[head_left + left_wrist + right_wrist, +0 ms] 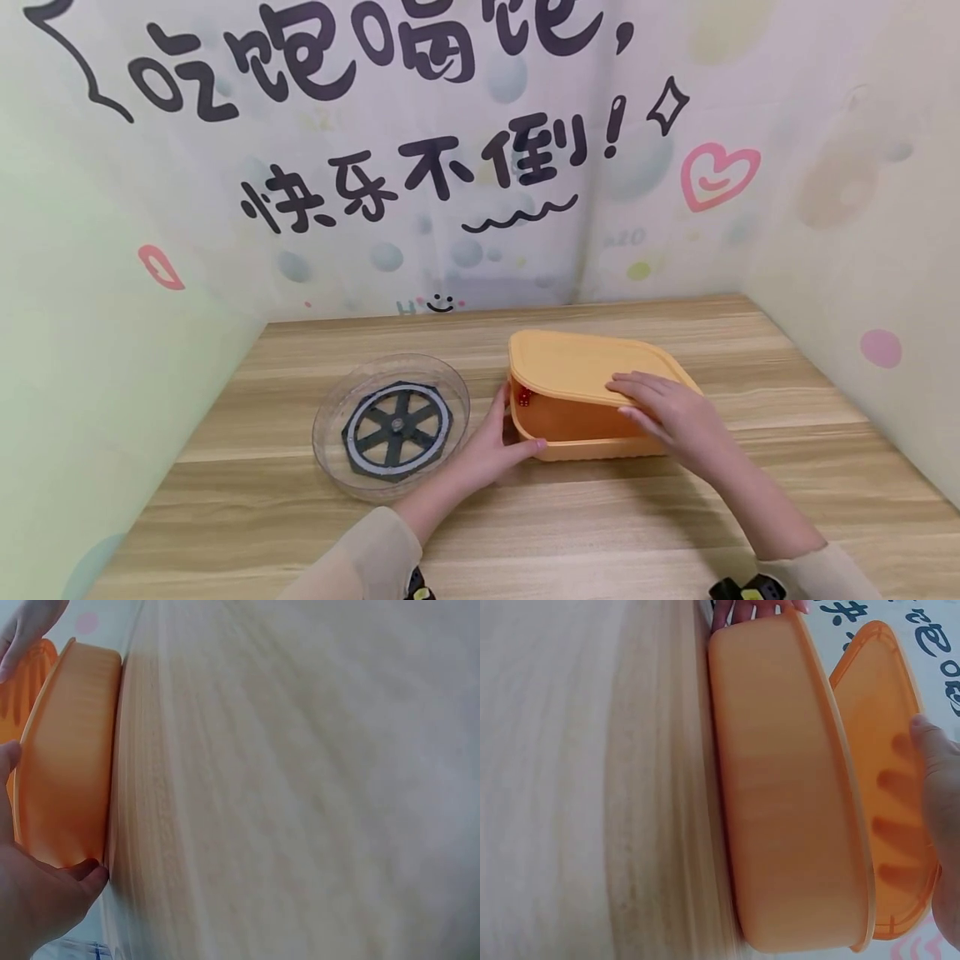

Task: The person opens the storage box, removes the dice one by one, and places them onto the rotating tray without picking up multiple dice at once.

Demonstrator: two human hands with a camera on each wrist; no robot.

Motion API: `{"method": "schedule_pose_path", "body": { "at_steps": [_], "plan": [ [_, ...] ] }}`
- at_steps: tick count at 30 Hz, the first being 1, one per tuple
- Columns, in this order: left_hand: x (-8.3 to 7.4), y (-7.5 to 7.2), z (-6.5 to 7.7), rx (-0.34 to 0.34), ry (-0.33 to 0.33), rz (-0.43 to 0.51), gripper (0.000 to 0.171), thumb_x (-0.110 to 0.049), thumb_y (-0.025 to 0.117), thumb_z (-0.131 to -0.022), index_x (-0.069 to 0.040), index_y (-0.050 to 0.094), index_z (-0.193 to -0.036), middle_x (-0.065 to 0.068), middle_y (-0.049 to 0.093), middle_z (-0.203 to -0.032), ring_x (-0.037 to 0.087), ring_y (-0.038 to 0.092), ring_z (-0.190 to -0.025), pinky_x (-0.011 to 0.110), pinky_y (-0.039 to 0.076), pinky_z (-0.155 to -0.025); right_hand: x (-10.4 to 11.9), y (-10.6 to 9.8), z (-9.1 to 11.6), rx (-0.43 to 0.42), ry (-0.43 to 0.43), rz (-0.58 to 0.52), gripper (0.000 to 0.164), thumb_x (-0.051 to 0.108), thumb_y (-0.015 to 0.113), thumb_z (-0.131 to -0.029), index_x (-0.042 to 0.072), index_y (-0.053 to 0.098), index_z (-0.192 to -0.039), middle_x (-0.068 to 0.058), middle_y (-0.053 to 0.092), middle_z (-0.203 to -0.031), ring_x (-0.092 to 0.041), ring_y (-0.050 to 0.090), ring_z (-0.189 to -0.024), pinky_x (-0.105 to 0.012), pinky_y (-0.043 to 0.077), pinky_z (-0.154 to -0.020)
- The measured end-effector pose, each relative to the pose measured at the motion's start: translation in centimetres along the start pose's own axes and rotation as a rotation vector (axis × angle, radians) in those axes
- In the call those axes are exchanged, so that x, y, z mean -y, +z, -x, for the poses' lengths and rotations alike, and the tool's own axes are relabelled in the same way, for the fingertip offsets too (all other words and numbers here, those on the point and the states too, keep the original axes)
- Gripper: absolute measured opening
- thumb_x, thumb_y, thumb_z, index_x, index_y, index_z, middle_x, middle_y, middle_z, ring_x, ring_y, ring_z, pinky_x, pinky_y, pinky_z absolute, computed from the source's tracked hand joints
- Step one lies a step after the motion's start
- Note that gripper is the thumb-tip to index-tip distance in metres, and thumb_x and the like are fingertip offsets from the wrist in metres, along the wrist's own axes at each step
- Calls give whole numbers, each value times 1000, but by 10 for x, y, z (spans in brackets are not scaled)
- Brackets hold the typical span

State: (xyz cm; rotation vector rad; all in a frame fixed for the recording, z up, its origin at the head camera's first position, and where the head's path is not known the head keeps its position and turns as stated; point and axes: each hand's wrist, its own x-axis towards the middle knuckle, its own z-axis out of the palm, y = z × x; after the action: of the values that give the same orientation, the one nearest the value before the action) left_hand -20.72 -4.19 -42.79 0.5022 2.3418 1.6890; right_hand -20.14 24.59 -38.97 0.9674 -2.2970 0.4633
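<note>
An orange plastic box (600, 451) sits on the wooden table, its matching lid (581, 362) tilted up at the front over the opening. My left hand (491, 450) grips the box's left end, thumb at the front rim and fingers along the side; the left wrist view shows this hand (41, 900) against the box wall (71, 757). With my right hand (682, 417) I hold the lid's front right edge, fingers on top and thumb at the edge. In the right wrist view, finger shadows show through the lid (885, 787). Red dice (524, 398) show inside the box at the left.
Left of the box stands a round clear dish (324, 454) holding a dark spoked wheel-like piece (397, 426) with a pale ring. A printed cloth (450, 242) hangs behind the table, with pale side panels at left and right.
</note>
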Motion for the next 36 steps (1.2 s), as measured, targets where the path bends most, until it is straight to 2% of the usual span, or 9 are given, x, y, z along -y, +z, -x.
{"method": "schedule_pose_path", "body": {
  "at_steps": [4,6,9,18,20,25,27,32,36],
  "plan": [
    [0,-1,0,-4,5,-9,99,-29,74,-84,-15,6,-155,8,25,-154,27,45,-127,49,31,-107,-1,1,-2,-45,-5,5,48,47,39,-101,12,65,-120,-7,65,-118,-30,61,-107,-41,46,-92],
    [0,-1,0,-6,7,-16,99,-29,75,-84,-15,7,-154,8,27,-154,27,45,-127,49,32,-107,-1,1,-4,-66,-9,11,51,49,36,-101,12,65,-120,-6,66,-117,-27,62,-106,-32,45,-94],
    [-1,-2,0,-12,4,-27,99,-30,76,-83,-16,9,-154,7,27,-153,26,46,-126,48,32,-106,-2,0,-6,-89,-15,6,50,47,36,-101,11,65,-120,-6,66,-116,-26,62,-105,-26,43,-94],
    [-2,-2,-2,-28,3,-48,97,-31,78,-81,-17,15,-154,7,28,-154,29,43,-129,51,30,-107,-1,-3,-11,-156,-16,13,49,44,37,-102,8,64,-120,-7,68,-113,-26,65,-98,-30,48,-84],
    [-12,-3,2,-24,-1,-37,95,-26,77,-81,-14,16,-153,10,29,-153,32,42,-129,53,29,-107,-2,-3,-11,-168,-11,19,48,43,37,-102,8,64,-120,-7,68,-112,-26,65,-96,-33,50,-79],
    [-11,-3,0,-24,-5,-44,96,-27,78,-80,-13,16,-153,11,30,-153,33,42,-129,51,29,-108,-4,-4,-14,-214,-4,38,46,42,38,-103,9,65,-119,-6,70,-103,-22,67,-79,-40,52,-60],
    [-1,-2,-5,-25,1,-50,98,-30,79,-80,-15,16,-154,9,30,-153,30,42,-130,49,30,-108,-5,-4,-16,-233,-2,41,44,41,39,-102,9,65,-119,-6,71,-98,-20,66,-73,-39,51,-55],
    [-3,-2,-5,-22,-3,-59,99,-29,79,-80,-12,14,-154,10,30,-153,30,41,-131,47,29,-108,-6,-3,-18,-265,15,43,44,42,41,-102,9,65,-118,-9,71,-95,-21,66,-69,-39,51,-52],
    [-5,-4,-4,-19,-11,-65,101,-30,79,-79,-10,14,-153,10,29,-153,29,40,-131,47,28,-109,-7,-3,-20,-302,37,47,42,41,43,-101,9,66,-116,-9,71,-88,-16,58,-55,-33,45,-45]
  ]
}}
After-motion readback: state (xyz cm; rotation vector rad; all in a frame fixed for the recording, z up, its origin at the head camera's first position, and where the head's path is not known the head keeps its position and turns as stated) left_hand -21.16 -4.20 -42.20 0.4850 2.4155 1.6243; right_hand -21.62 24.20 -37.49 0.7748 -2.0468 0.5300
